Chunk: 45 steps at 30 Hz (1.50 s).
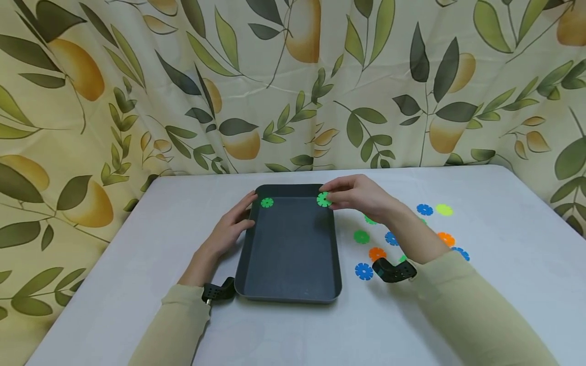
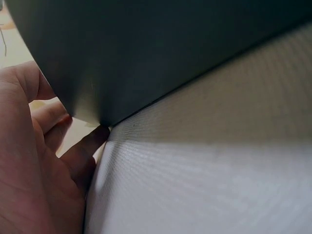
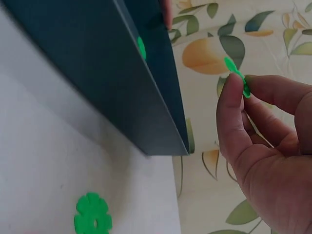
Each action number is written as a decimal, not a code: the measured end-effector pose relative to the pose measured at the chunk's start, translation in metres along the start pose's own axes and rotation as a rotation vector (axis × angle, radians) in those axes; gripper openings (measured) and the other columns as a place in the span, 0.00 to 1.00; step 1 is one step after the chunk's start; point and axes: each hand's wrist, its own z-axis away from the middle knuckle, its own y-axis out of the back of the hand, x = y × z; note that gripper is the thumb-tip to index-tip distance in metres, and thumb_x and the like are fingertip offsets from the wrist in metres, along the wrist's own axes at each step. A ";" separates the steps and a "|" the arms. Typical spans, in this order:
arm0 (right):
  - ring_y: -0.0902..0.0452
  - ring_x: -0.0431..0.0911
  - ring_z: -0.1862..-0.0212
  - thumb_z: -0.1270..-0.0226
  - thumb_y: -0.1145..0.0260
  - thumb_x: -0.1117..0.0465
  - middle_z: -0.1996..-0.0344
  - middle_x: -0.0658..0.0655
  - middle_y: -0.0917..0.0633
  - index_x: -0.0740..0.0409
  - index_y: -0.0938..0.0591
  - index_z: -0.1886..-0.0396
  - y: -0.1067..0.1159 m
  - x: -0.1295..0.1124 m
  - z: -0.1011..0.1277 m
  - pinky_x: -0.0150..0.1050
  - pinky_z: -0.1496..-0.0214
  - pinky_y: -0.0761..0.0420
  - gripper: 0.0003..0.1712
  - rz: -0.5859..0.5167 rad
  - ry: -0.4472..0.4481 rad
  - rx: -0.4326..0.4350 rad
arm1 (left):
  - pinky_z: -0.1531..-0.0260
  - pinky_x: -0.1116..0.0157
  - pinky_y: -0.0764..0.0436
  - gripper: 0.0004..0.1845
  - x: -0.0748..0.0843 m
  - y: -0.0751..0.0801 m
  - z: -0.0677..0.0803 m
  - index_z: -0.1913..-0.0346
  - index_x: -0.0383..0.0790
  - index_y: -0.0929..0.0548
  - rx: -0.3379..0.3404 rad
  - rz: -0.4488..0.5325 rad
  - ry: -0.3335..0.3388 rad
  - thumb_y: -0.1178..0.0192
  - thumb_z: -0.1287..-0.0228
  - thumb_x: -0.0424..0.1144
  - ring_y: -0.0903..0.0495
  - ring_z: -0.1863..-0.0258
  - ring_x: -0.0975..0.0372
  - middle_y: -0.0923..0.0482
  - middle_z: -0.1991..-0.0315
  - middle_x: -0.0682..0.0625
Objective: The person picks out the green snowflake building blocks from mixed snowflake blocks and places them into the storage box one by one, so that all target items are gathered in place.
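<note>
A dark rectangular baking tray (image 1: 293, 249) stands on the white table. Over its far right corner my right hand (image 1: 361, 199) pinches a green flower-shaped plastic disc (image 1: 323, 200) between thumb and fingertips; the right wrist view shows this disc (image 3: 230, 64) edge-on, above the rim. Another green disc (image 1: 267, 203) lies inside the tray, by the far left corner. Along the tray's left wall rests my left hand (image 1: 227, 229), fingers extended and fingertips at the rim. In the left wrist view those fingers (image 2: 85, 151) touch the tray's outer side.
Right of the tray, several loose discs are scattered on the table, among them a blue disc (image 1: 363, 271), an orange disc (image 1: 377, 254), a green disc (image 1: 361, 237) and a yellow-green disc (image 1: 444, 210). My right forearm passes over some of them. A leaf-patterned curtain (image 1: 284, 101) hangs behind the table.
</note>
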 end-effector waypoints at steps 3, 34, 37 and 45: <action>0.17 0.52 0.53 0.28 0.38 0.68 0.49 0.65 0.18 0.74 0.22 0.40 -0.005 -0.003 -0.005 0.39 0.47 0.18 0.20 -0.023 0.000 -0.005 | 0.31 0.45 0.40 0.34 0.001 0.000 0.000 0.22 0.37 0.39 0.000 -0.003 0.002 0.49 0.31 0.28 0.36 0.28 0.43 0.50 0.20 0.48; 0.19 0.45 0.60 0.29 0.38 0.70 0.49 0.62 0.20 0.74 0.21 0.40 -0.047 -0.014 -0.045 0.38 0.50 0.17 0.20 -0.146 -0.017 -0.009 | 0.30 0.45 0.41 0.33 0.000 0.001 0.001 0.23 0.35 0.39 -0.003 -0.002 -0.010 0.49 0.30 0.27 0.37 0.28 0.43 0.50 0.20 0.46; 0.19 0.45 0.60 0.30 0.38 0.71 0.50 0.62 0.20 0.75 0.21 0.41 -0.052 -0.014 -0.049 0.38 0.51 0.17 0.20 -0.148 -0.010 -0.006 | 0.30 0.46 0.41 0.33 -0.001 0.001 0.000 0.23 0.35 0.38 -0.002 -0.002 -0.009 0.48 0.30 0.27 0.37 0.28 0.43 0.50 0.20 0.46; 0.19 0.44 0.63 0.30 0.38 0.72 0.52 0.63 0.17 0.77 0.22 0.41 -0.065 -0.007 -0.061 0.37 0.51 0.17 0.20 -0.176 -0.019 -0.008 | 0.31 0.45 0.40 0.33 -0.001 0.001 0.000 0.23 0.34 0.38 -0.004 0.016 -0.030 0.48 0.30 0.26 0.35 0.29 0.42 0.50 0.20 0.45</action>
